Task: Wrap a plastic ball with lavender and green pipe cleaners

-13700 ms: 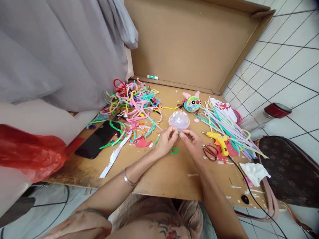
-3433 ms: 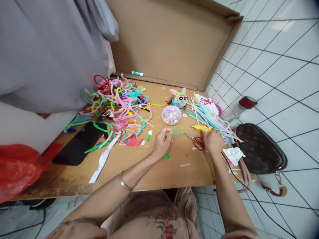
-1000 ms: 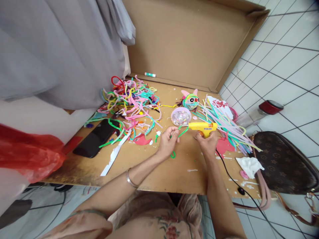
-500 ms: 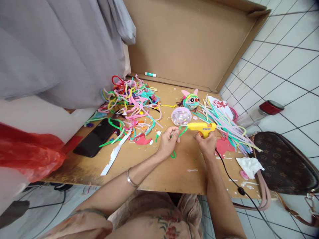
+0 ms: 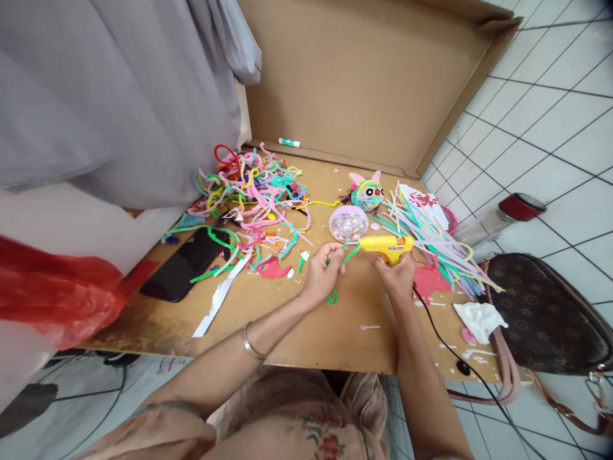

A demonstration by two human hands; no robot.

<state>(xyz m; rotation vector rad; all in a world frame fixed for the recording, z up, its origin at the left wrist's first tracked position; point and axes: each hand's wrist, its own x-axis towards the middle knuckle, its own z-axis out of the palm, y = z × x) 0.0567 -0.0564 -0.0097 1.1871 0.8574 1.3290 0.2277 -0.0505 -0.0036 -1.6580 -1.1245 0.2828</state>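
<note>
Pinched between the fingers of my left hand (image 5: 324,271) is a bent green pipe cleaner (image 5: 351,253), whose looped lower end hangs below the hand. My right hand (image 5: 396,271) is wrapped round the grip of a yellow hot glue gun (image 5: 385,245). The gun's nozzle points left and meets or nearly meets the green pipe cleaner by my left fingertips; contact cannot be made out. Just behind the nozzle sits a clear round bowl (image 5: 348,225) with a lilac rim and small bits inside. Beyond it stands a wrapped pipe-cleaner animal (image 5: 366,193) with pink ears and googly eyes.
A tangle of pipe cleaners (image 5: 258,185) covers the back left, near a black phone (image 5: 184,265) and a white paper strip (image 5: 223,295). Straight pipe cleaners (image 5: 431,236) lie right, beside a brown bag (image 5: 546,313). The gun's black cord (image 5: 438,331) trails off the front edge.
The glue gun has shifted very slightly left, towards my left hand. Otherwise both hands keep their hold, and the things on the table lie as before.
</note>
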